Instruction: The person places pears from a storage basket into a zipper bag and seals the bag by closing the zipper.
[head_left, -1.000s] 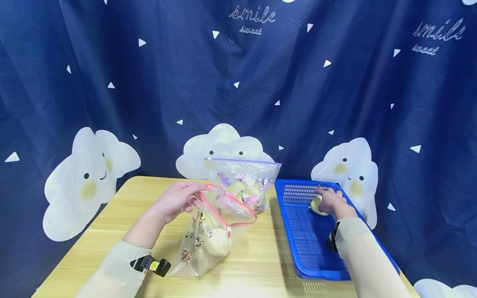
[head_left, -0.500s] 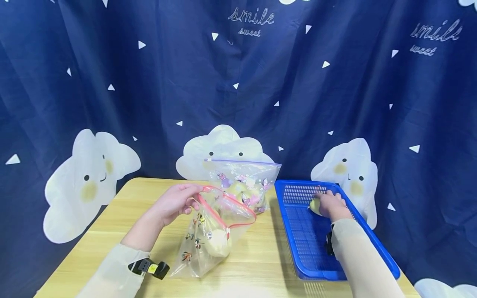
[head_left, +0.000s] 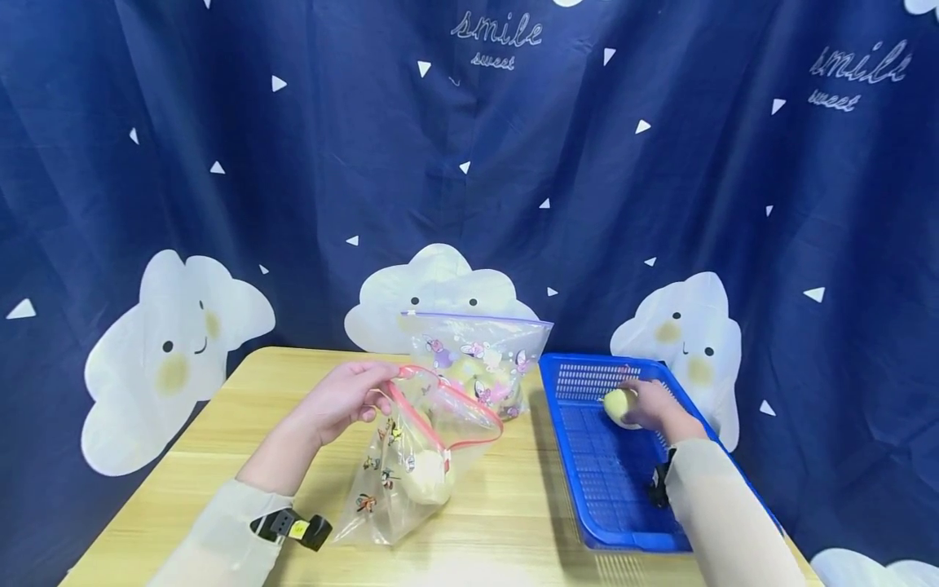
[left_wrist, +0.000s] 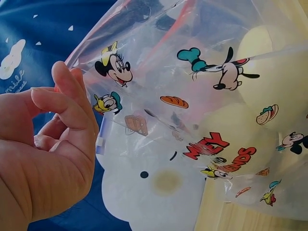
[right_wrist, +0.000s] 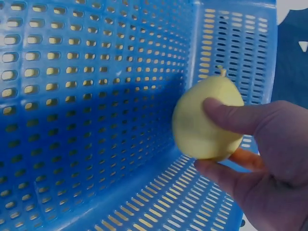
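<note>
My left hand (head_left: 350,401) pinches the red-edged rim of a clear zip bag (head_left: 381,489) printed with cartoon figures. The bag's mouth gapes open, and pale yellow round fruits (left_wrist: 262,72) show through its plastic. Inside the blue basket (head_left: 597,534), at its far right part, my right hand (head_left: 653,406) grips a pale yellow-green pear (right_wrist: 204,115). Thumb on one side and fingers below hold the pear, its short stem pointing up in the right wrist view. The tips of some right fingers are hidden behind it.
Behind the held bag stands a second clear zip bag (head_left: 506,338) with a purple top edge and fruit inside. The wooden table (head_left: 506,505) carries everything, and a blue curtain (head_left: 469,122) with clouds hangs behind it.
My right hand has closed round the pear and shifted it slightly left and toward me within the basket. The left hand and its bag have stayed nearly still.
</note>
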### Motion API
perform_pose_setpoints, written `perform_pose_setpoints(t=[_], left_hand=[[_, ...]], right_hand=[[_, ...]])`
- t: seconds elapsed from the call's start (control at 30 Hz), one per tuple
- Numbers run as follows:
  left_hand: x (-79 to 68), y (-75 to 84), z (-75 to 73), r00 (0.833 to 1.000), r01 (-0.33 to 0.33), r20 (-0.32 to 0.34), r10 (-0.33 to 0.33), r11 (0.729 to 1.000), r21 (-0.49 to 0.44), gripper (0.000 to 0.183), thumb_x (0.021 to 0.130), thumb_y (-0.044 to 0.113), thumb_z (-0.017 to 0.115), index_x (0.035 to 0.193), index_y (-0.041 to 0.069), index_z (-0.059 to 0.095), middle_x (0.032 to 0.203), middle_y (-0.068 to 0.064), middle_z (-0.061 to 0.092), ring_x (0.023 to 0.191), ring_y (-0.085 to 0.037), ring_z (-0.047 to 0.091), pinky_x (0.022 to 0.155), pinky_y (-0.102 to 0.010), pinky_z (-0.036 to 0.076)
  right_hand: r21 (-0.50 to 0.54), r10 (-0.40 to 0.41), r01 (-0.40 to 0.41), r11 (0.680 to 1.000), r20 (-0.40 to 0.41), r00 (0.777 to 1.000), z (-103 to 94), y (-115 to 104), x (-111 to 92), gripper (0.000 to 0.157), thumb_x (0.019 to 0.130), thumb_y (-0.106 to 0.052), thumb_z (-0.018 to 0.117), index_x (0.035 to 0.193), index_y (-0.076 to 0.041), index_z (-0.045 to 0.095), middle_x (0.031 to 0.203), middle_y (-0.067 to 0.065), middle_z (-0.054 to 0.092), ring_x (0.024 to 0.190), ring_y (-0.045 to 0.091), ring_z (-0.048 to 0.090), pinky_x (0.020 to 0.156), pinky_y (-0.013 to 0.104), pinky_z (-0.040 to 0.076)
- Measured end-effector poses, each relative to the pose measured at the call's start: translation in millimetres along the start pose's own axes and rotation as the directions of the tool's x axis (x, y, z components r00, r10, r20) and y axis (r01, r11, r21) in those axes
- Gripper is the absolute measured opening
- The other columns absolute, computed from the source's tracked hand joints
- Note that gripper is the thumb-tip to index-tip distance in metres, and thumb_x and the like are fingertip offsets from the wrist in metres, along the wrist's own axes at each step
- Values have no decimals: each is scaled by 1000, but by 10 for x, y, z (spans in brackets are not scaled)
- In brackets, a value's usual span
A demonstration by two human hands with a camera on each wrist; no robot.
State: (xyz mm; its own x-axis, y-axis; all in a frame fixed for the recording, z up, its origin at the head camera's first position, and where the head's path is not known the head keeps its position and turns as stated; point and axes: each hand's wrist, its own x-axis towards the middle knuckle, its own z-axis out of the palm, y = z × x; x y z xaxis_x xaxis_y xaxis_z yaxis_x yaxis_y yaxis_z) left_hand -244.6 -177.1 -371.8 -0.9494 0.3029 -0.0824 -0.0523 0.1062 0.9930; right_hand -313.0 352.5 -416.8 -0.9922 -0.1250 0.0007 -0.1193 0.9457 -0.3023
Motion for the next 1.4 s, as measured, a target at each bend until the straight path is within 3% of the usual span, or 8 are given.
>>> perform_pose_setpoints(t=[0.17, 0.37, 0.6, 0.87, 1.0, 1.07, 1.2, 1.4], left_hand=[[-1, -2, 7, 1000, -4, 2, 4, 1000, -2, 41, 113, 29, 60, 133, -4, 70, 88, 5, 71, 69, -6, 67, 55, -14, 44], [-22, -2, 18, 1000, 5, -1, -5, 1000, -11, 39, 113, 29, 60, 133, -2, 70, 87, 5, 71, 69, -5, 66, 55, -14, 44], [-29, 1, 26, 1000, 0, 2, 0, 1000, -21, 39, 113, 28, 60, 135, -3, 70, 84, 6, 72, 68, -5, 66, 56, -14, 44], [-3, 12, 39, 1000, 3, -3, -3, 1000, -8, 41, 113, 28, 60, 134, -5, 70, 86, 5, 71, 68, -5, 66, 55, -14, 43], [-4, 20, 36, 1000, 3, -2, -3, 1000, -4, 42, 113, 29, 60, 135, -4, 70, 88, 5, 71, 68, -5, 67, 55, -14, 44], [-5, 22, 37, 1000, 1, -1, -1, 1000, -4, 42, 113, 29, 60, 135, -4, 70, 88, 5, 71, 68, -5, 67, 55, -14, 44], [-6, 19, 35, 1000, 3, -1, -3, 1000, 0, 41, 113, 30, 60, 135, -4, 70, 87, 5, 72, 68, -5, 67, 55, -14, 44], [-16, 17, 38, 1000, 5, -3, -5, 1000, -1, 41, 113, 29, 60, 135, -5, 69, 87, 5, 72, 68, -4, 66, 56, -14, 44]], right_hand=[[148, 44, -43, 988, -2, 999, -93, -22, -36, 71, 93, -16, 84, 153, 7, 54, 146, 43, 58, 128, 56, 58, 103, 65, 52], [319, 135, -119, 940, -27, 990, -210, -104, -118, 78, 106, -31, 74, 165, 4, 37, 151, 45, 51, 132, 57, 56, 107, 68, 50], [449, 156, -82, 890, -131, 979, -343, -335, -213, 86, 109, -47, 67, 172, -4, 28, 159, 40, 48, 134, 54, 58, 109, 66, 52], [583, 84, 21, 812, -153, 985, -533, -899, -395, 86, 106, -47, 72, 173, -13, 32, 165, 33, 46, 135, 47, 66, 106, 48, 62], [616, 16, 87, 783, -159, 987, -552, -1189, -483, 80, 105, -41, 75, 171, -17, 38, 159, 28, 52, 136, 44, 64, 103, 41, 59], [619, -22, 116, 777, -158, 987, -545, -1330, -524, 76, 105, -39, 76, 170, -19, 41, 154, 25, 54, 137, 44, 63, 104, 44, 58], [660, -101, 155, 735, -120, 988, -491, -1605, -598, 71, 104, -34, 78, 167, -22, 46, 152, 22, 56, 139, 46, 64, 113, 55, 57], [707, -217, 190, 681, -53, 975, -303, -1969, -675, 63, 103, -22, 79, 161, -21, 54, 149, 21, 61, 123, 37, 74, 98, 40, 64]])
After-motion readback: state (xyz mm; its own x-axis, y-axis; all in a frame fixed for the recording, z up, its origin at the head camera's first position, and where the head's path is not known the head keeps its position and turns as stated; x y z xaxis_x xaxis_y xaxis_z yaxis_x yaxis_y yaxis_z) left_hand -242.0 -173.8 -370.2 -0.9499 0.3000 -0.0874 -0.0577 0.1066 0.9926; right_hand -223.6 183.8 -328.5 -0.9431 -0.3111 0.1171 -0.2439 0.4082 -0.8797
